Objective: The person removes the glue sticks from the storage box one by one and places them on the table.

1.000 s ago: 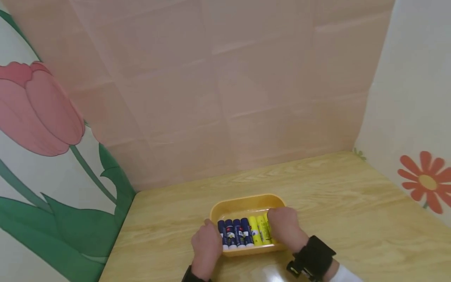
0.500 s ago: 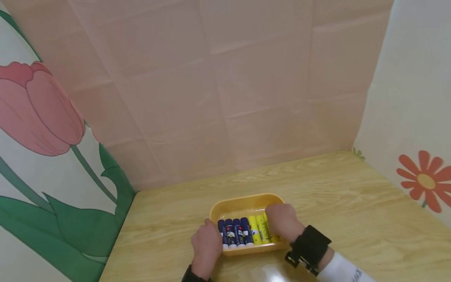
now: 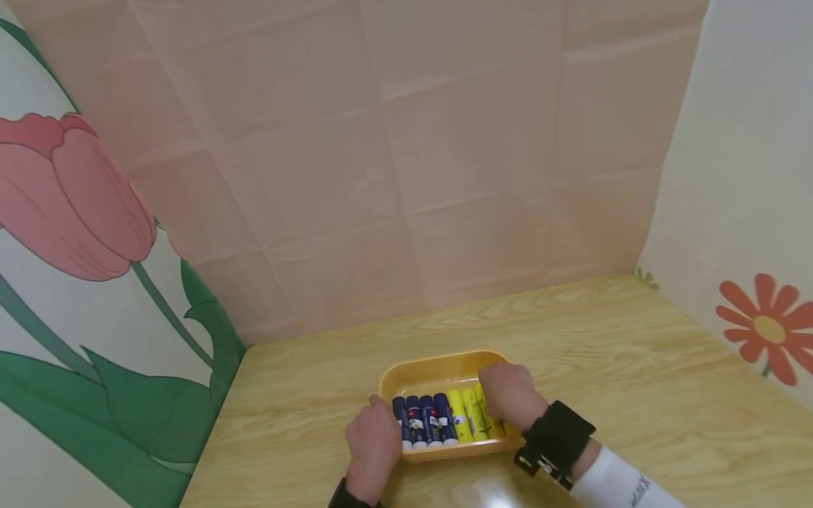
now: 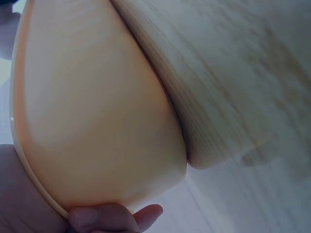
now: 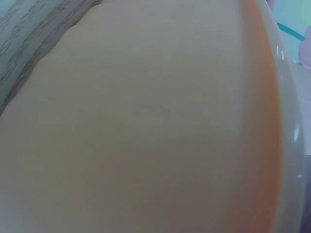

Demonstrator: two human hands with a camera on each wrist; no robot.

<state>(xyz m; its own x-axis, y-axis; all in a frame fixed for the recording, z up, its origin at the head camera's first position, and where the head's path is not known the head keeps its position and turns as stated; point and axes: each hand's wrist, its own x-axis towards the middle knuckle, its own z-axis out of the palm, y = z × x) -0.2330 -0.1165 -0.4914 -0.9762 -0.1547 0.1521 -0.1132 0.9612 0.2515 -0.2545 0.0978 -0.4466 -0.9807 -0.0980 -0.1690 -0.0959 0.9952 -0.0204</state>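
Observation:
A yellow plastic tray (image 3: pixel 438 365) with rounded corners stands on the table. Along its front half lie navy glue sticks (image 3: pixel 430 420) with white ends, several side by side, then yellow ones (image 3: pixel 473 415) to their right. My left hand (image 3: pixel 373 434) grips the tray's left end; the left wrist view shows its fingers (image 4: pixel 104 217) curled at the rim, against the outer wall (image 4: pixel 102 111). At the right end my right hand (image 3: pixel 513 395) holds the tray's rim with curled fingers, partly covering the rightmost yellow sticks. The tray's outer wall (image 5: pixel 146 116) fills most of the right wrist view.
The wood-grain table (image 3: pixel 305 395) extends around the tray. Behind it hangs a creased pinkish sheet (image 3: pixel 394 162). A wall with a painted tulip (image 3: pixel 76 197) rises on the left, and one with a red flower (image 3: pixel 765 328) on the right.
My right hand has shifted slightly up and left at the tray's right end, and more of its white sleeve shows. The tray, the glue sticks and my left hand have stayed in place.

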